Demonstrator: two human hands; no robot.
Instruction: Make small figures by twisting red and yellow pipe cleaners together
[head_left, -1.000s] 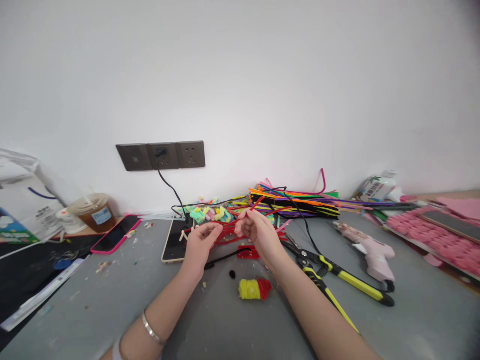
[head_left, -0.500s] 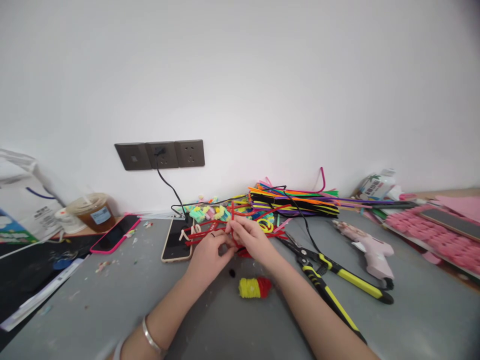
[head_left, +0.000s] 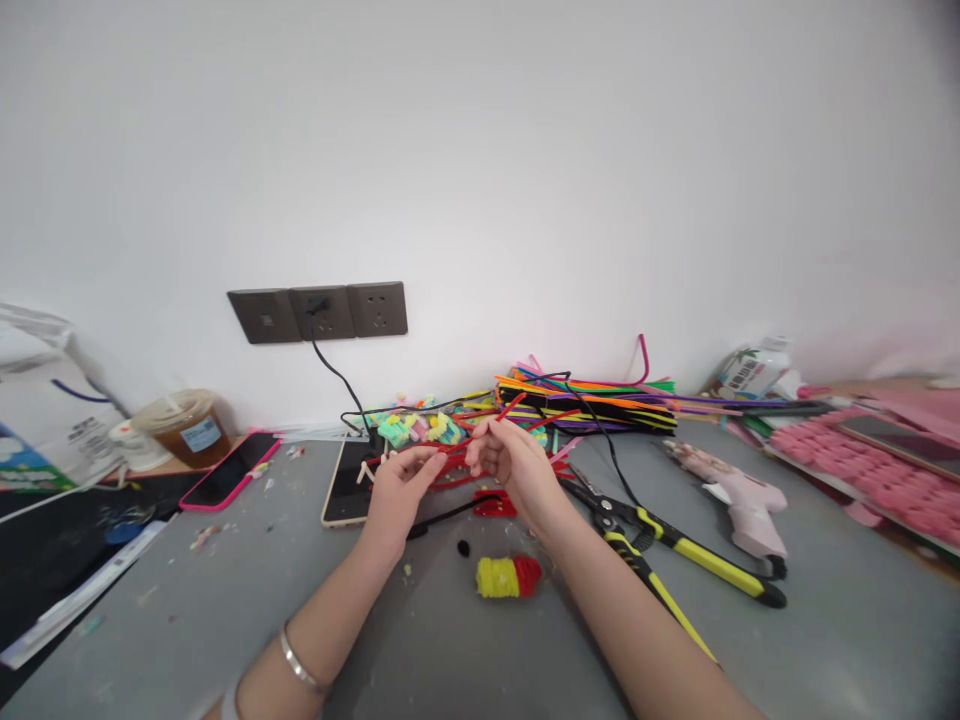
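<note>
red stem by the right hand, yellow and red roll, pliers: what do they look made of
Red stem: perhaps chenille, matt and slim, though its texture is too small to confirm. Yellow and red roll: probably soft fibre, matt, with ridged, fuzzy-looking windings. Pliers: likely metal at the greyish head, with plastic or rubber grips in black and yellow-green.

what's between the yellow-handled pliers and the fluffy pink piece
In the head view, a pale pink glue gun, then a small pink scrap by the fluffy piece.

2 grips, 3 wall plates
</note>
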